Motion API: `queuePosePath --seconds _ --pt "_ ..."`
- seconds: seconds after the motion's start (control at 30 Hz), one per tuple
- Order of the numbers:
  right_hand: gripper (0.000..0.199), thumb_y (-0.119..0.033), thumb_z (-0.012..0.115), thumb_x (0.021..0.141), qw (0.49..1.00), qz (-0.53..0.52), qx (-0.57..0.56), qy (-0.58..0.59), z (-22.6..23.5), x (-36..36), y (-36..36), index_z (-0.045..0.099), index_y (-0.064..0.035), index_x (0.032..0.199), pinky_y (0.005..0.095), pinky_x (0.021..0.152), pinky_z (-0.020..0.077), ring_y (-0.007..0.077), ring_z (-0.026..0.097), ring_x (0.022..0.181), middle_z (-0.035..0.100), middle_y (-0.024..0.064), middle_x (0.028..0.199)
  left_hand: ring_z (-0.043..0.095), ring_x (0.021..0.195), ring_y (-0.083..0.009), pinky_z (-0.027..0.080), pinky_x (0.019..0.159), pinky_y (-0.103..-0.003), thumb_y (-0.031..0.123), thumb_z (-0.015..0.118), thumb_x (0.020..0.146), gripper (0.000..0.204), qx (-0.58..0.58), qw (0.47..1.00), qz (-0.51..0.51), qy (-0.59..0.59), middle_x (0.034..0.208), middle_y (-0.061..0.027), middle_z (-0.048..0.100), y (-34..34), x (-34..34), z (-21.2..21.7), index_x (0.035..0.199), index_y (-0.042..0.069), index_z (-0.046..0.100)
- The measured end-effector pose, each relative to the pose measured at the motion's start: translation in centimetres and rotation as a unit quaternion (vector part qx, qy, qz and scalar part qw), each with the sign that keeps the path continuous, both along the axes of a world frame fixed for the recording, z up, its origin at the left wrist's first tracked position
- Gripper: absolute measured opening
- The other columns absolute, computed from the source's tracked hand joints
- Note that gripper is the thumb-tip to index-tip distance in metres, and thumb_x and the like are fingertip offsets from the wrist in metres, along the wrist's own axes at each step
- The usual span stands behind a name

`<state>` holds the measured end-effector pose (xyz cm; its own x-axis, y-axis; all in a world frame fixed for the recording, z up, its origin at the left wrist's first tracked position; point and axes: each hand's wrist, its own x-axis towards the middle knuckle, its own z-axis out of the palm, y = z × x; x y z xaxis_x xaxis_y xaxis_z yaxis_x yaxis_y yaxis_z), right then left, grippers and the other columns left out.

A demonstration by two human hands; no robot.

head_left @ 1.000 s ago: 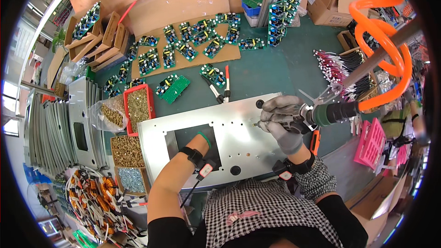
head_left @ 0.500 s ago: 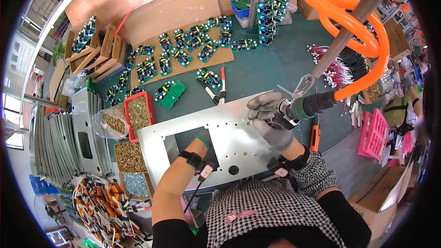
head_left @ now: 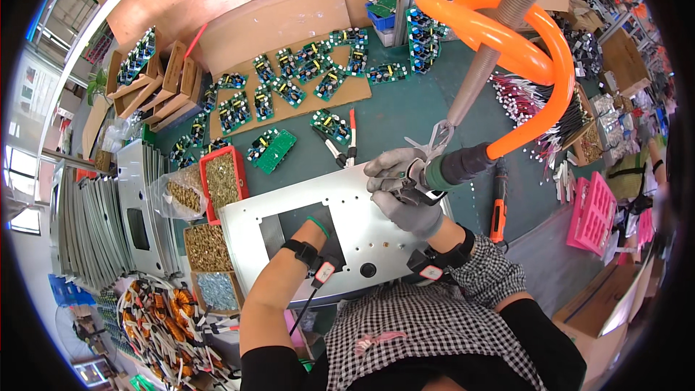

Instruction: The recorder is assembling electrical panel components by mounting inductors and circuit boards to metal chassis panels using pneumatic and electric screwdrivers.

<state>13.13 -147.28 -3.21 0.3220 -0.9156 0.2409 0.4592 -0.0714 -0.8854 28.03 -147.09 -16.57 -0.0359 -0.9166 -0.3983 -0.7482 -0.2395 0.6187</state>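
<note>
A silver sheet-metal panel (head_left: 362, 221) with small holes and a rectangular cutout lies in front of me. My left hand (head_left: 318, 224), with a green cuff at the wrist, reaches through the cutout. Its fingers are hidden beneath the metal. Above the panel's right part, my gray-gloved right hand (head_left: 407, 201) is wrapped round a hanging air tool (head_left: 436, 174) with a dark green and black body. An orange coiled hose (head_left: 536, 130) runs from this tool, and a spring-like cord (head_left: 474, 87) hangs beside it. A few brass-coloured fittings (head_left: 386, 245) sit at the panel's near right.
Green circuit boards (head_left: 311, 61) lie on cardboard at the back. A red tray (head_left: 242, 187) of small metal parts stands left of the panel, near stacked metal panels (head_left: 101, 224). Cutters (head_left: 352, 146) lie behind it; an orange-and-black tool (head_left: 498, 217) lies to the right.
My right hand and the air tool have moved left over the panel, and the hose and cord swung left with them. My left hand stays in the cutout.
</note>
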Motion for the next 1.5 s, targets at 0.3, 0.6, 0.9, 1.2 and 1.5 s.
queuePosePath --seconds 0.3,0.6,0.9,1.2,1.5 --pt "0.029 0.01 0.061 0.059 0.995 0.008 -0.071 0.062 -0.8 1.1 0.2 0.051 -0.0061 0.081 0.0234 0.056 0.0431 0.0097 0.053 0.065 0.056 0.0028 0.078 0.063 0.078 -0.0234 0.051 0.072 -0.033 0.023 0.05 0.089 0.021 -0.004 1.0 0.007 -0.005 0.083 -0.0105 0.064 0.7 0.4 0.0 0.094 0.008 0.063" --pt "0.038 0.016 0.053 0.07 0.988 0.039 -0.113 0.094 -0.2 0.7 -0.1 0.046 -0.0053 0.101 0.0273 0.067 0.0513 0.0155 0.06 0.083 0.057 0.0078 0.09 0.063 0.078 -0.0247 0.051 0.072 -0.034 0.023 0.051 0.088 0.02 -0.01 1.0 0.006 -0.025 0.083 -0.0112 0.064 2.4 1.3 0.0 0.092 0.009 0.064" --pt "0.038 0.008 0.06 0.072 0.98 0.186 -0.016 0.071 1.3 -0.4 -2.5 0.049 -0.0042 0.106 0.0295 0.071 0.053 0.0159 0.061 0.09 0.059 0.0109 0.102 0.064 0.079 -0.0252 0.051 0.068 -0.035 0.023 0.051 0.086 0.018 -0.028 0.977 -0.064 -0.201 0.08 -0.0122 0.064 9.2 3.5 9.3 0.086 0.012 0.065" --pt "0.04 0.009 0.055 0.075 0.973 0.201 -0.003 0.115 1.9 -1.0 -2.0 0.047 -0.0045 0.111 0.0304 0.062 0.0534 0.0185 0.061 0.089 0.058 0.0142 0.103 0.065 0.078 -0.0225 0.053 0.063 -0.033 0.015 0.058 0.077 0.012 -0.18 0.968 -0.119 -0.13 0.08 -0.0081 0.065 6.1 -11.2 9.9 0.081 0.009 0.066" --pt "0.039 0.015 0.048 0.076 0.989 0.141 -0.019 0.044 1.2 -0.4 -0.5 0.045 -0.0031 0.111 0.0272 0.05 0.0478 0.0179 0.058 0.08 0.056 0.014 0.099 0.058 0.093 -0.027 0.048 0.079 -0.037 0.007 0.057 0.071 0.027 -0.402 0.898 0.131 -0.117 0.093 -0.0084 0.06 13.8 -0.1 13.0 0.098 0.011 0.062"
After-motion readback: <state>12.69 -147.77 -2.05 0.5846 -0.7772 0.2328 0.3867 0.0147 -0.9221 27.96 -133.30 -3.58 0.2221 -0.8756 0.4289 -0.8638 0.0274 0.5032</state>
